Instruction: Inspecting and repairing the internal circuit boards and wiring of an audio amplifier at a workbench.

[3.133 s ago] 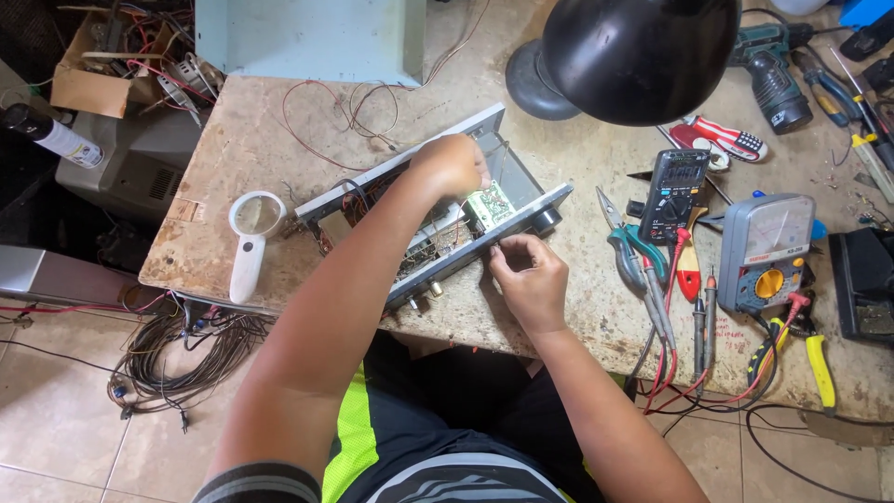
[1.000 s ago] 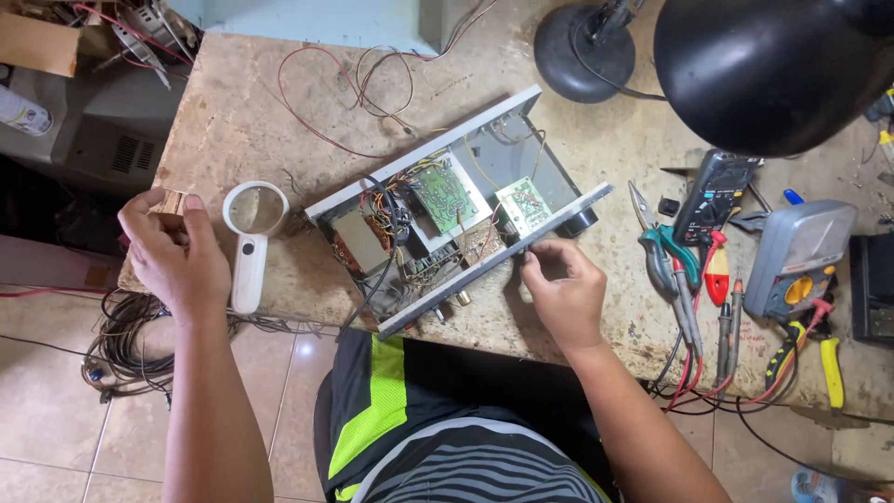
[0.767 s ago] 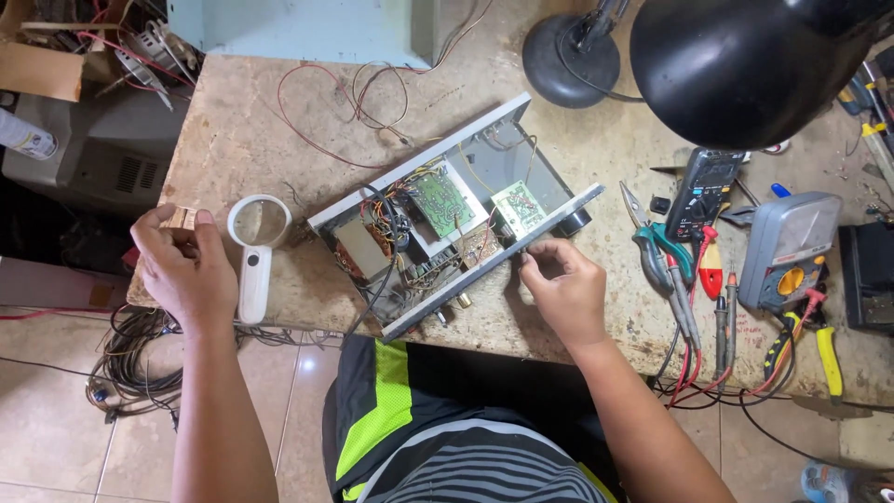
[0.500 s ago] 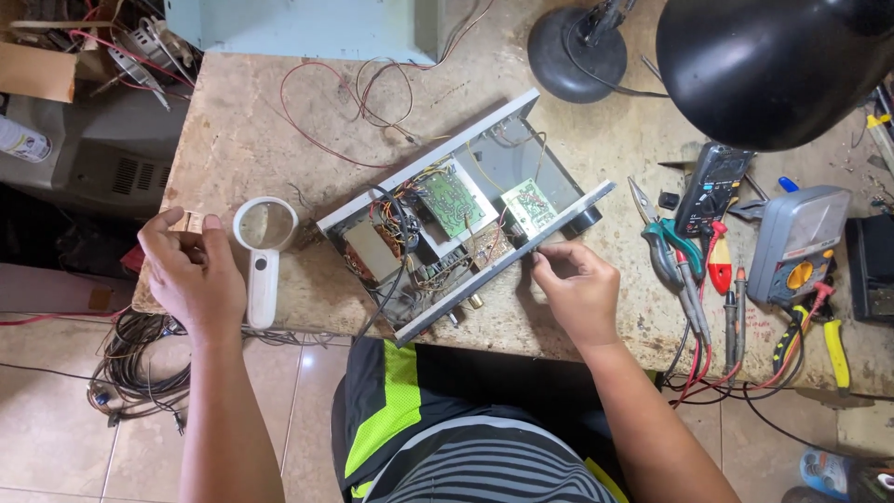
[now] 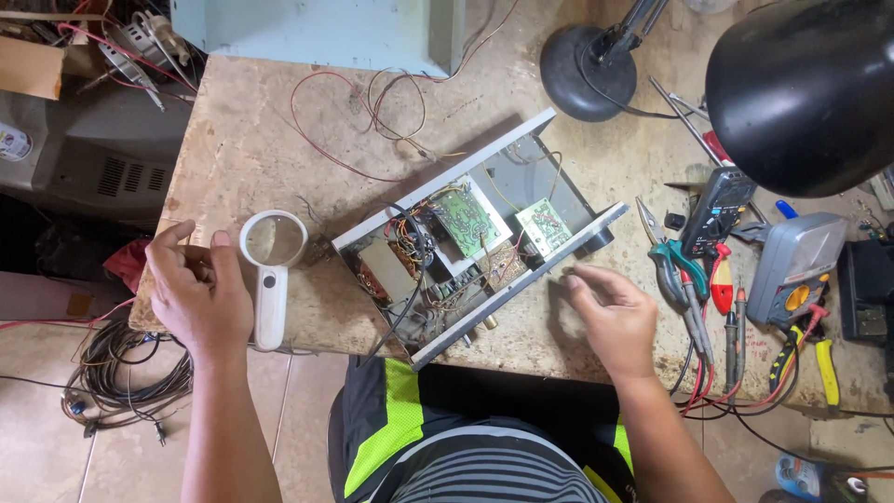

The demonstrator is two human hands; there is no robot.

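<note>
Two hands show in my head view. Since half a second ago my right hand [image 5: 610, 312] has let go of the open chassis [image 5: 470, 251]'s front rail and now hovers just beside it, fingers loosely spread, empty. My left hand [image 5: 197, 293] stays at the bench [image 5: 242, 121]'s left edge, loosely curled beside the magnifier [image 5: 272, 270]; grip unclear. I judge the chassis stands unsupported mid-bench. Count: one chassis, two green boards, one magnifier, one lamp [image 5: 805, 88], two meters.
</note>
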